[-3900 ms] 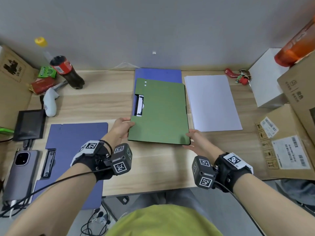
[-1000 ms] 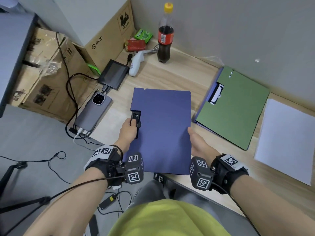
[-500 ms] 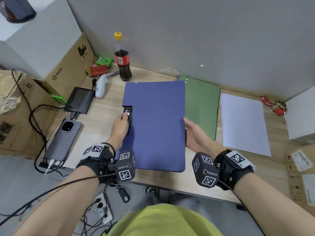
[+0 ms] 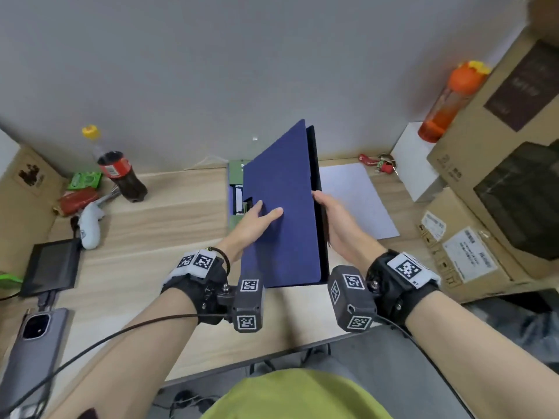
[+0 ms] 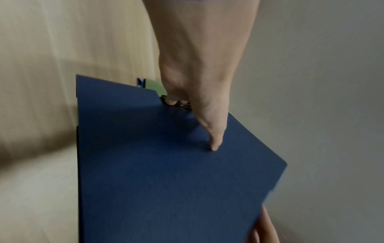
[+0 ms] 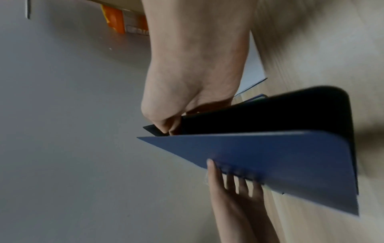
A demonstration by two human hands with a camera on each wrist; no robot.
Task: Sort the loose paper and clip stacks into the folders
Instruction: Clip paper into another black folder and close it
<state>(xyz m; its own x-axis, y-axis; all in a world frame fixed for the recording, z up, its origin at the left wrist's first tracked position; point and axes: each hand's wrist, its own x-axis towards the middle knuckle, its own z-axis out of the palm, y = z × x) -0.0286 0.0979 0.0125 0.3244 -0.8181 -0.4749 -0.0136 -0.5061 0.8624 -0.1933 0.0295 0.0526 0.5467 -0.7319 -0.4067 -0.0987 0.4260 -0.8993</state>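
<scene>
A blue folder [image 4: 284,243] is held off the desk, tilted up on its edge, its two covers slightly parted. My left hand [image 4: 257,219] lies with straight fingers on the front cover [image 5: 166,180], beside the clip notch. My right hand [image 4: 329,219] grips the right edge of the back cover, with fingertips between the covers [image 6: 280,156]. A green folder [image 4: 235,170] lies flat behind and under the blue one, mostly hidden. A stack of white paper [image 4: 354,198] lies on the desk to the right of my right hand.
A cola bottle [image 4: 121,173], a white controller [image 4: 90,225], a dark tablet [image 4: 51,267] and a phone [image 4: 36,352] sit on the left. Red keys [image 4: 378,164], a white box [image 4: 414,164], an orange bottle [image 4: 447,98] and cardboard boxes [image 4: 484,237] crowd the right.
The blue folder has come from the left side of the desk to the middle and is now raised on edge over the green folder. My left hand left the clip for the cover.
</scene>
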